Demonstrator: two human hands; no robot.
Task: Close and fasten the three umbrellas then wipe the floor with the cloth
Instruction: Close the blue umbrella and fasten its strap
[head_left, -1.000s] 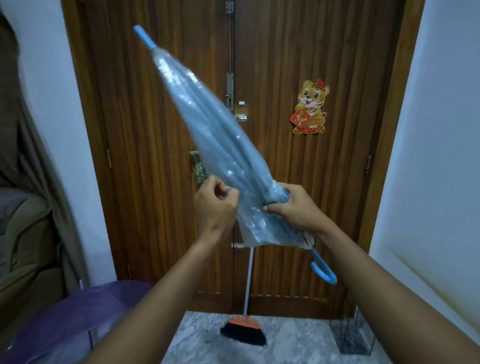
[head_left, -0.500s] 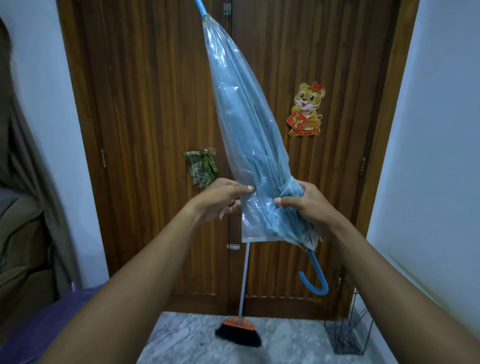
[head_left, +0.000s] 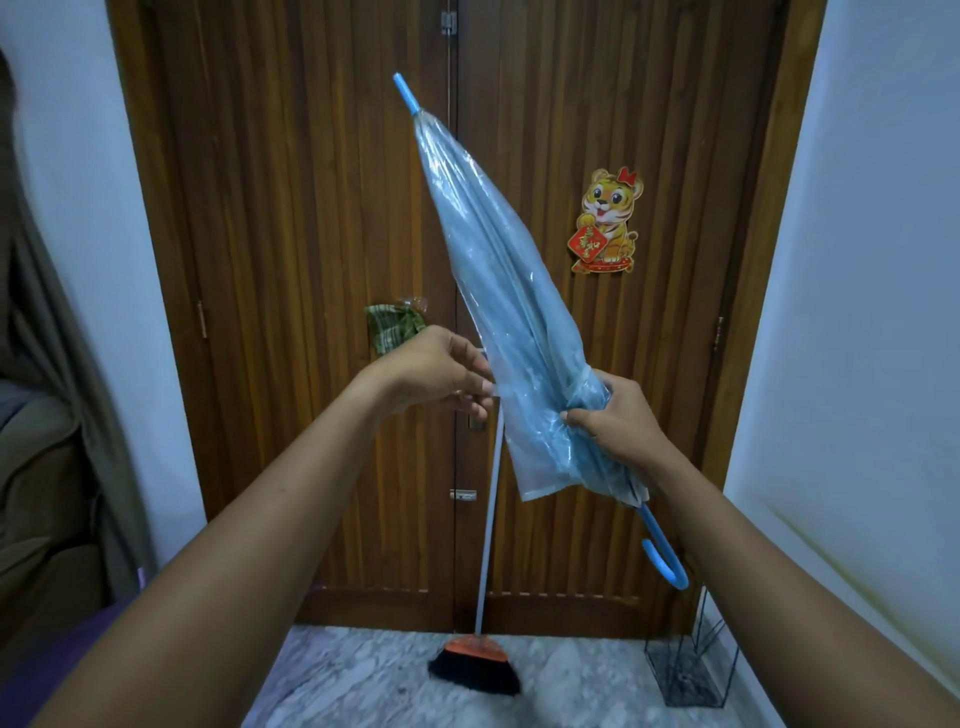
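A folded light-blue translucent umbrella (head_left: 498, 291) is held up in front of the wooden door, its tip pointing up and left and its blue hooked handle (head_left: 667, 564) hanging at the lower right. My right hand (head_left: 621, 421) grips the gathered canopy near its lower end. My left hand (head_left: 441, 376) pinches the umbrella's thin strap (head_left: 496, 389) at the canopy's left side. A purple umbrella canopy (head_left: 47, 660) shows at the bottom left edge. No cloth for wiping can be made out.
A broom (head_left: 480, 660) with an orange head and black bristles leans on the double wooden door (head_left: 311, 208). A wire umbrella stand (head_left: 691, 670) sits in the right corner on the marble floor (head_left: 363, 691). A sofa and curtain (head_left: 47, 415) fill the left.
The umbrella swung from leaning left to nearly upright, then tilted left again and lower. My left hand shifted from a closed grip on the canopy to pinching the strap.
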